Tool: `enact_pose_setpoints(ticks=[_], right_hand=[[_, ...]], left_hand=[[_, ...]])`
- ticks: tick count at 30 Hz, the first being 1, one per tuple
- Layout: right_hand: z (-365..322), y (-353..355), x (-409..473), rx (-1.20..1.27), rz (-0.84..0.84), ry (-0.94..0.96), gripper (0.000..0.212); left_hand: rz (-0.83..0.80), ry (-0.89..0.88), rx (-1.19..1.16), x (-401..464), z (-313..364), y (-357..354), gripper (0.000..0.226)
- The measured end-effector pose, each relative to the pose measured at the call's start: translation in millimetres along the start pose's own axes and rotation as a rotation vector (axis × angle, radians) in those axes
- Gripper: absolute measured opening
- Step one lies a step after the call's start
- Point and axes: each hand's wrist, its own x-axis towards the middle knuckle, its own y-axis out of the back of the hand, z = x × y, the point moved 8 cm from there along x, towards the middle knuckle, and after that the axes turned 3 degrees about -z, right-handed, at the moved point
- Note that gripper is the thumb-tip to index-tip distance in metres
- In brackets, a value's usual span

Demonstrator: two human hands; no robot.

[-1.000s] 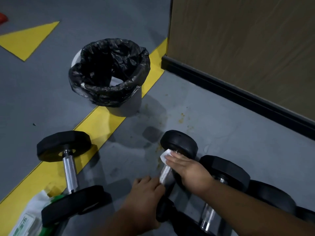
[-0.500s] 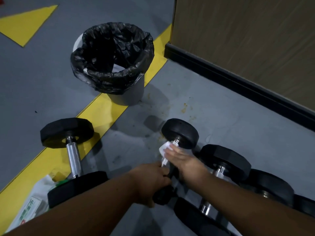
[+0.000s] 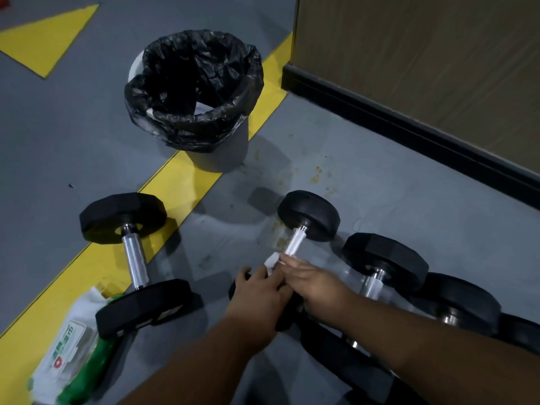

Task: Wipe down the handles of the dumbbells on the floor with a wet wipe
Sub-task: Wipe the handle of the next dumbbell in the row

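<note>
**Wipe at the near end of the middle handle**

Where the middle dumbbell (image 3: pixel 295 244) lies on the grey floor (image 3: pixel 380 185), the right hand (image 3: pixel 318 285) closes its grip on the wet wipe (image 3: pixel 271 261) around the handle's near end. The left hand (image 3: pixel 257 293) touches the near weight, fingers relaxed. Bare floor lies between it and the left dumbbell (image 3: pixel 133 258); another dumbbell (image 3: pixel 380 264) crowds the right.

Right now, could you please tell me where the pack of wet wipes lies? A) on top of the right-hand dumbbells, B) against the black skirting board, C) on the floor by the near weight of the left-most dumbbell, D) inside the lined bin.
C: the pack of wet wipes lies on the yellow floor stripe, partly under the near weight of the left-most dumbbell.
</note>
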Motion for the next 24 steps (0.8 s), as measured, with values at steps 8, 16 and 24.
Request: enact_pose_setpoints(ticks=[8, 16, 24], right_hand=[[44, 24, 30, -0.03, 0.061, -0.196, 0.085], [16, 14, 31, 0.008, 0.139, 0.07, 0.039], [35, 26, 37, -0.205, 0.099, 0.04, 0.047]], left_hand=[[-0.052, 0.006, -0.043, -1, -48, 6, 0.062], [-0.115, 0.001, -0.078, 1, -56, 4, 0.07], [-0.106, 0.03, 0.117, 0, -31, 1, 0.051]])
